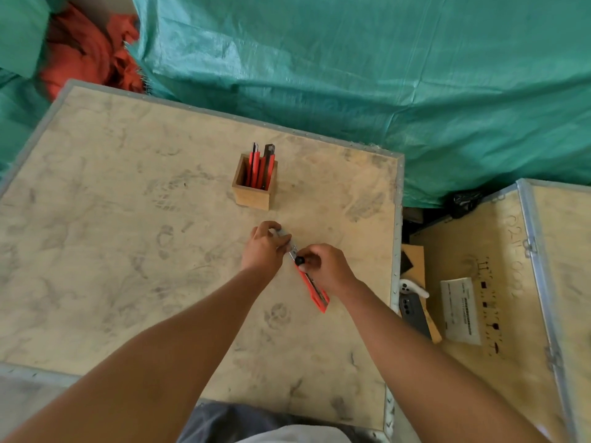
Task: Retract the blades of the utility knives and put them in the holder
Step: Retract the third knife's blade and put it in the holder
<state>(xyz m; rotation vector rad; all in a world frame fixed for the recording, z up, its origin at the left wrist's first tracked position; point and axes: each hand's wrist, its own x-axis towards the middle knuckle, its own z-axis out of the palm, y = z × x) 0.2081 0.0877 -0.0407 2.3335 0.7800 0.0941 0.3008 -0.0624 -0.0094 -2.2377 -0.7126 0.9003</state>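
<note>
An orange utility knife (pixel 315 290) lies slanted on the plywood crate top (pixel 128 251), its metal blade end pointing up-left. My left hand (pixel 263 247) pinches that blade end. My right hand (pixel 326 266) grips the knife's middle, with the thumb at the black slider knob (pixel 300 260). A small square wooden holder (pixel 254 187) stands beyond my hands. Several orange knives (pixel 260 166) stand upright in it.
A green tarp (pixel 383 75) covers the ground beyond the crate, with orange cloth (pixel 86 55) at the far left. A second crate (pixel 479 282) with a paper label sits to the right. A phone (pixel 414 311) and a white item lie in the gap between the crates.
</note>
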